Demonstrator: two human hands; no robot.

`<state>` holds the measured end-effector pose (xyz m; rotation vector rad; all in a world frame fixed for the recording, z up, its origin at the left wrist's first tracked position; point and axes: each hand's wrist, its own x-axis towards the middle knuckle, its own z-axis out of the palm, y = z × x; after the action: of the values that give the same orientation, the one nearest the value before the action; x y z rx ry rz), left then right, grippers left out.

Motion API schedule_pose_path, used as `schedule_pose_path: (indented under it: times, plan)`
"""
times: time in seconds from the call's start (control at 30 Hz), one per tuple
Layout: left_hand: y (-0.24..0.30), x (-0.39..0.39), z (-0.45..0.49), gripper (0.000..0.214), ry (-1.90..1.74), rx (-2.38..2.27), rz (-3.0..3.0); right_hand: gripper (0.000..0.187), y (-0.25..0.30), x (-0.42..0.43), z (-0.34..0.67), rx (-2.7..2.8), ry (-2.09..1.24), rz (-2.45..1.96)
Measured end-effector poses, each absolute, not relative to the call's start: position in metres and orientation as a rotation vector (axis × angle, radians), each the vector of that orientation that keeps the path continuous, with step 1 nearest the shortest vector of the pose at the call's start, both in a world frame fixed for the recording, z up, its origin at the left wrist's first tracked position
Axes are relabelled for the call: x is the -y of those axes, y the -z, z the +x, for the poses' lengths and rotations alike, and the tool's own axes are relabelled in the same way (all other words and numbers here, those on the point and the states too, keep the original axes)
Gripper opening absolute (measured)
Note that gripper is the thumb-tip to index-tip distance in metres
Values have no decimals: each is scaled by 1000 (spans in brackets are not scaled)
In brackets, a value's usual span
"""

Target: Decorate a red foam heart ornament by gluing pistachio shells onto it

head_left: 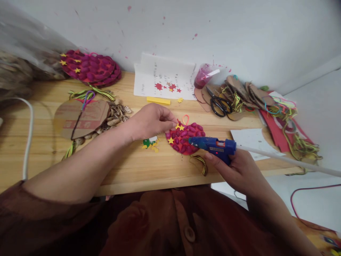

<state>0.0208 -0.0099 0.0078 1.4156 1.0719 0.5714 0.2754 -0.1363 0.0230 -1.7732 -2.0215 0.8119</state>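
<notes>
My right hand (243, 169) is wrapped around a blue glue gun (218, 147) with a white glue stick in its back. The gun's nozzle hangs over the right side of a round ornament (190, 131) covered in magenta-dyed shells. My left hand (153, 121) pinches at the ornament's upper left edge, its fingertips on a small yellow star (178, 126). Another yellow star (171, 141) sits lower left on the shells. An orange loop (185, 119) tops the ornament, and a dark green tassel (201, 164) lies below it. Loose yellow and green cutouts (151, 143) lie beneath my left wrist.
Finished magenta ornaments (90, 67) are stacked at back left, near a cardboard disc (85, 117) and brown shells (117, 113). Behind are white paper (165, 74) with red stars and a cup (204, 74). Black scissors (221, 105) and cardboard pieces (239, 92) lie right.
</notes>
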Motion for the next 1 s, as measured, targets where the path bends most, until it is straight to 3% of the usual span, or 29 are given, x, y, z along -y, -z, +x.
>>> schedule_pose_path:
  times: [1.0]
  plan:
    - [4,8,20,11,-545,-1097,1649,42,-24,139,274,1991,-839,-1821]
